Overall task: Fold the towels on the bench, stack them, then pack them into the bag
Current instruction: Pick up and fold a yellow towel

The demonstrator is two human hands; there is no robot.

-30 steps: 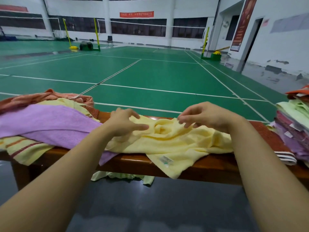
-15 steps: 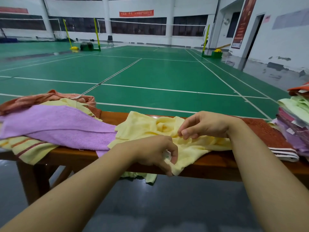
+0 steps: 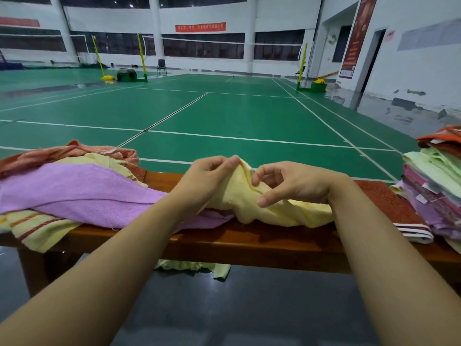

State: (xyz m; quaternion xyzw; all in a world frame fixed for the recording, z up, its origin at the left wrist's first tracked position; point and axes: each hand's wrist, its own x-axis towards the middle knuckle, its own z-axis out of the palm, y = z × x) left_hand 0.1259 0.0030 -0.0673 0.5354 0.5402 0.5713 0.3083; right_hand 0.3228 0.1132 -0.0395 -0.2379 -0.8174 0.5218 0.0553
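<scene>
Fingers of the left hand [image 3: 209, 176] pinch a raised edge of the yellow towel [image 3: 269, 208], thumb against forefinger at the cloth's top fold. The right hand [image 3: 294, 183] has its fingers curled over the same towel; its thumb and forefinger look to be nipping a ridge of cloth just beside the left grip, though the exact contact is partly hidden. The towel lies bunched on the bench [image 3: 249, 243], between the two hands and the near edge, not yet spread flat. To the left sits an unfolded heap [image 3: 62, 191]: a purple towel on top, a striped yellow one beneath it hanging over the bench edge, an orange one behind. To the right stands a stack [image 3: 434, 186] of folded towels, several layers in green, pink, purple and orange, at the end of the bench. A pale green cloth [image 3: 199, 267] lies on the floor under the bench. No bag is in view. Judgement: folding is partly done, as the stack shows; the yellow towel is in hand at the stage of finding its edges; the heap of at least three pieces is left, then the floor piece perhaps, then stacking and all of the packing.
</scene>
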